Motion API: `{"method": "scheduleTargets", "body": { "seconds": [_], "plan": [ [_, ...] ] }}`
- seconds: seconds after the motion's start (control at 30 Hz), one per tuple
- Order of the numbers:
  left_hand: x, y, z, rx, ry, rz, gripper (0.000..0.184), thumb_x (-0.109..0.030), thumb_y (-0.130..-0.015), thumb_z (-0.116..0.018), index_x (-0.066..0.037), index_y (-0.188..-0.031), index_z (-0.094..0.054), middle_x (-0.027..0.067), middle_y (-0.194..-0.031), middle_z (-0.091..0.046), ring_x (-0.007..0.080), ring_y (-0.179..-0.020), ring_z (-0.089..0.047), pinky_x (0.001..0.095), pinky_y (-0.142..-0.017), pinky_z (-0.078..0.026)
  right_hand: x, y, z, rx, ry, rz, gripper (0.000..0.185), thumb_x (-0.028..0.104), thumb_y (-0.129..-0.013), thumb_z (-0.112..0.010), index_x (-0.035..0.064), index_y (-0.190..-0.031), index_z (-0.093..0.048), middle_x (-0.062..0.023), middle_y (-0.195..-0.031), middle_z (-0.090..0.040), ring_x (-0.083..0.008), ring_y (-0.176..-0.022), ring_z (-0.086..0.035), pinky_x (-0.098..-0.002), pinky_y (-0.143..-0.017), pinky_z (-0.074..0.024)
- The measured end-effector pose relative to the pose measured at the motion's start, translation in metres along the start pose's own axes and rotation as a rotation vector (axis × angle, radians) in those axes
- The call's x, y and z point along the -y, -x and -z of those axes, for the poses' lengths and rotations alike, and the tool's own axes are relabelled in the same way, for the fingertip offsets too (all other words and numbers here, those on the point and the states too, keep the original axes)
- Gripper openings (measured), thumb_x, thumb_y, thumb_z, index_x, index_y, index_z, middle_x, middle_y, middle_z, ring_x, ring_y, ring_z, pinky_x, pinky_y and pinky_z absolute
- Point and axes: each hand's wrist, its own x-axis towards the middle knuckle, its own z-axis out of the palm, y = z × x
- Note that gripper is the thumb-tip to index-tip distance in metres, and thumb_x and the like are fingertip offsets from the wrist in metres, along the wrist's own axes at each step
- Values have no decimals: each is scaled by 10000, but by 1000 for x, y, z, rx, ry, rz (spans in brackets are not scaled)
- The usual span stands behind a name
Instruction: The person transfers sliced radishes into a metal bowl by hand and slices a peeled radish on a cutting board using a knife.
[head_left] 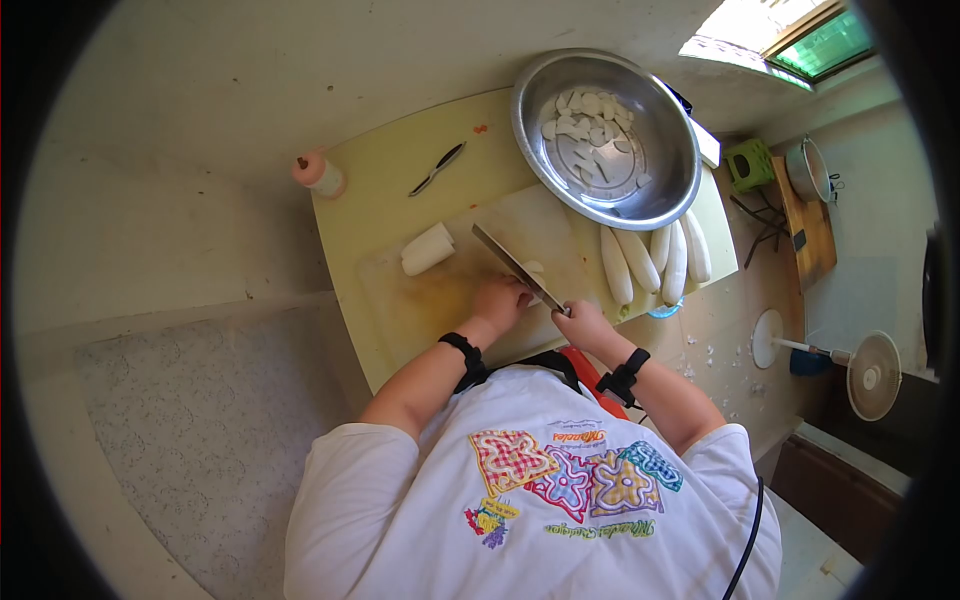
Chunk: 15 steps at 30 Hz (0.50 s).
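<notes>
Currently | knife [512, 262] gripped by right fingers [568, 316] | just beside left fingers [518, 291]

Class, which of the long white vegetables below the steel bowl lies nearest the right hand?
The leftmost vegetable: its lower tip comes closest to the right hand; the others lie farther right.

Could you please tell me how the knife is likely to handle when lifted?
The knife would probably feel stiff, since its long blade looks straight. It may be blade-heavy, as most of its length extends beyond the right hand. Its flat blade makes rolling seem unlikely.
</notes>
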Motion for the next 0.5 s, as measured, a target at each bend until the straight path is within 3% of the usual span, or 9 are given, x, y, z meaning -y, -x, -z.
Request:
{"method": "scheduleTargets", "body": {
  "seconds": [0.27,0.5],
  "plan": [
    [3,0,-3,-12,-22,-6,127,-200,-819,-663,-134,-872,-758,100,-936,-710,306,-905,-651,423,-819,-531,-8,-7,-6,-23,30,13,402,334,-887,-578,-57,-910,-671,-241,-695,-656,-361,-680,-686,-426,-652,-535],
    [1,0,1,-20,-31,-14,116,-206,-821,-670,-141,-865,-756,96,-922,-709,304,-900,-655,427,-811,-536,-3,-7,-9,-13,5,19,384,316,-901,-569,-54,-933,-668,-208,-643,-655,-320,-570,-673,-406,-611,-538]
  ]
}}
